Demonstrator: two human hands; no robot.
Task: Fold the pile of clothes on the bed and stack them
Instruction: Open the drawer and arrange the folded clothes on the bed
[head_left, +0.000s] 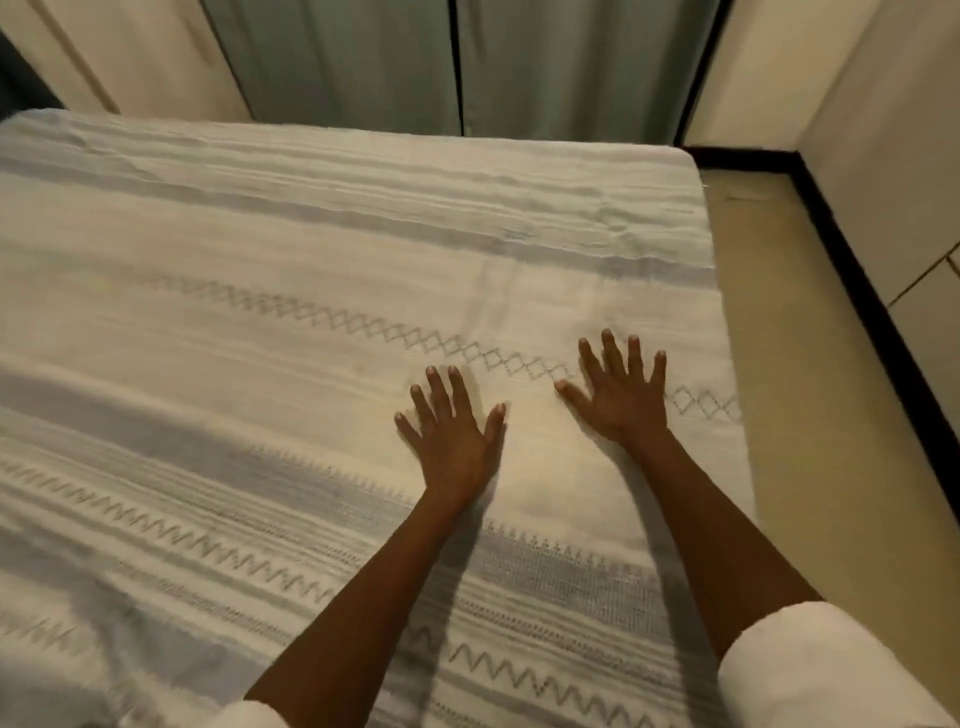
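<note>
Both hands lie flat, palms down, on a white cloth (322, 322) spread over the bed (698, 171), which fills most of the view from 9 o'clock across to about 3 o'clock. The left hand (451, 431) sits just below and right of centre, at roughly 5 o'clock, its fingers (435, 387) straight and spread apart, the thumb angled out toward the right hand. The right hand (621, 389) lies near it at about 4 o'clock, a little farther up the bed, with its fingers (613, 351) likewise straight and fanned, holding nothing. The two hands are apart, thumbs pointing toward each other with a strip of cloth between them. The cloth is woven with grey bands, zigzag rows and a line of diamonds (363, 327) that runs diagonally from 10 o'clock down to 3 o'clock, passing under the right hand's fingertips. A faint crease runs up the cloth from between the hands toward 12 o'clock. Whether this cloth is a garment being folded or the bed's cover cannot be told. Both forearms are bare, with white sleeves (810, 670) at 5 and 6 o'clock. Green curtains (457, 62) hang at 12 o'clock, and a beige floor (810, 415) with a dark skirting (857, 291) runs along 3 o'clock.
</note>
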